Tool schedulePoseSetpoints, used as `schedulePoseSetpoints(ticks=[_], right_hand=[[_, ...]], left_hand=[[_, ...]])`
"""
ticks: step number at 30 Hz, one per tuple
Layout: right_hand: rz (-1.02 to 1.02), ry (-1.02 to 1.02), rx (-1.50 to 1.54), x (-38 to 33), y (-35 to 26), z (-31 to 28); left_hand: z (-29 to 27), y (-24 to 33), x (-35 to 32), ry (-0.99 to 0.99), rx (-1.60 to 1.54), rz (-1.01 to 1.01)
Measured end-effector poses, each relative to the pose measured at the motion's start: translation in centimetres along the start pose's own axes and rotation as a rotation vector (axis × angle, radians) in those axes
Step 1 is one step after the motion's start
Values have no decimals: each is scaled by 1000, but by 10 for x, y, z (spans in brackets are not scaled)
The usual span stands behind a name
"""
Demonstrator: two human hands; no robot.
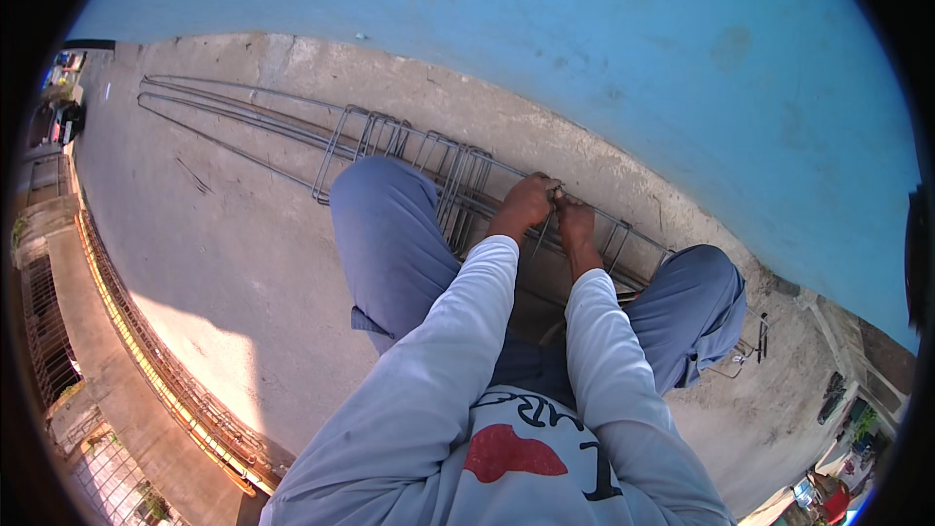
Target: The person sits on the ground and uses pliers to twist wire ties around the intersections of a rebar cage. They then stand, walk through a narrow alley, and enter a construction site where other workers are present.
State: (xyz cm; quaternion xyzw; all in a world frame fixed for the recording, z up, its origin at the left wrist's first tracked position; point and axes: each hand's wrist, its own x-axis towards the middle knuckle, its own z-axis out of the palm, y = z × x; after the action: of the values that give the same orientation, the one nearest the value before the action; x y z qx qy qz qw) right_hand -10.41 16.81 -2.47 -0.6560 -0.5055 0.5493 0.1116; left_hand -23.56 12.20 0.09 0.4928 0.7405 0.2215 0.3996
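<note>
Both hands meet at the upper edge of a metal frame (331,152). The left hand (527,205) and right hand (577,224) sit close together, fingers bent inward; whether they pinch the frame or some small piece is hidden, so I cannot tell. The frame lies on the ground (234,263), stretching to either side of the hands, before the blue wall (584,39).

The work looks partway along: loops already sit around the long rods (234,113). Left of the hands, bunched loops (460,180) stand close together and do not seem spaced out yet. Right of the hands, a few spaced loops (616,245) stand farther apart, perhaps already placed. Farthest left, the rods carry no loops. Whether any joint is fastened is too small to tell
</note>
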Motion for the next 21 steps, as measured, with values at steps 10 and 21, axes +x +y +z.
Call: schedulePoseSetpoints(ticks=[10,21], right_hand=[[-496,-263,-734,31,-10,-32],[-718,-512,-1320,40,-122,-32]], left_hand=[[-7,22,-8,-38,60,-170],[-6,20,-17,30,8,-242]])
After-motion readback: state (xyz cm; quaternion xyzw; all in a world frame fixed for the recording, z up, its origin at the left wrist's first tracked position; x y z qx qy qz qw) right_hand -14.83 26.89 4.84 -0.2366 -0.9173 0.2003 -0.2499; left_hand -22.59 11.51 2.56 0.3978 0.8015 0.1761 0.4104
